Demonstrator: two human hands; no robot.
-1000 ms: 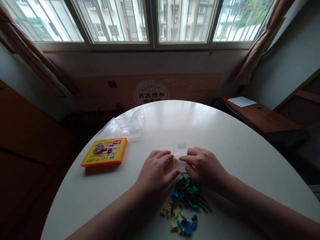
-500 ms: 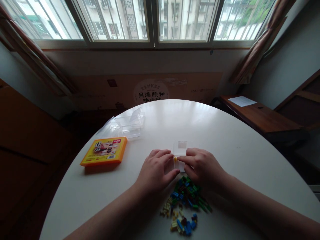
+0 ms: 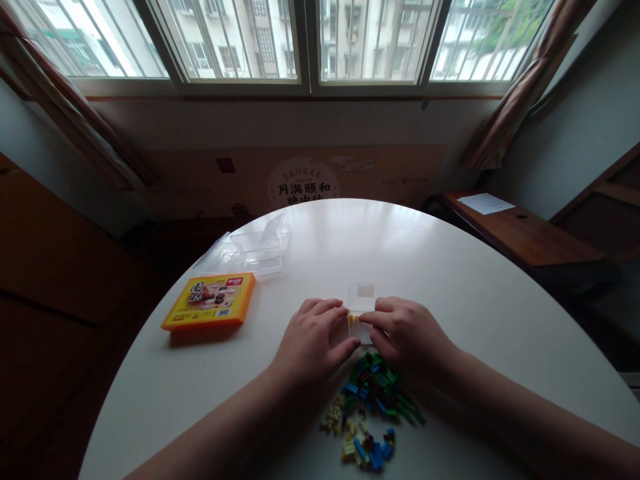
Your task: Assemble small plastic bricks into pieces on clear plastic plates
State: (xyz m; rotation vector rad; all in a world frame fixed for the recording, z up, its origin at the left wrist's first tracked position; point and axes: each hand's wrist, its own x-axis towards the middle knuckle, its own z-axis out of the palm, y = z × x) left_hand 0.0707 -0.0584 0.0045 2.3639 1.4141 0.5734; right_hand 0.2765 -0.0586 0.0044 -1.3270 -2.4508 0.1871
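A small clear plastic box (image 3: pixel 367 337) stands on the white table between my hands, its hinged lid (image 3: pixel 365 297) tipped back on the far side. My left hand (image 3: pixel 311 339) is curved round the box's left side, with fingertips at the far corner and thumb at the near edge. Tiny yellow bricks (image 3: pixel 353 319) lie inside, along the box's left part. Over the right side, my right hand (image 3: pixel 407 330) reaches its index finger in to the yellow bricks; its thumb is apart, below. Nearer me lie a pile of green, blue and brown bricks (image 3: pixel 377 380) and a smaller mixed pile (image 3: pixel 370 450).
An orange-yellow game box (image 3: pixel 213 301) lies on the left of the round white table (image 3: pixel 450 280). Behind it are several clear plastic cases (image 3: pixel 255 250). Off to the right is a wooden desk (image 3: pixel 545 233) with a paper (image 3: pixel 486 203) on it.
My right index fingertip has drawn slightly right, and more of the yellow bricks shows inside the box. My left hand keeps its place. The view has shifted very slightly.
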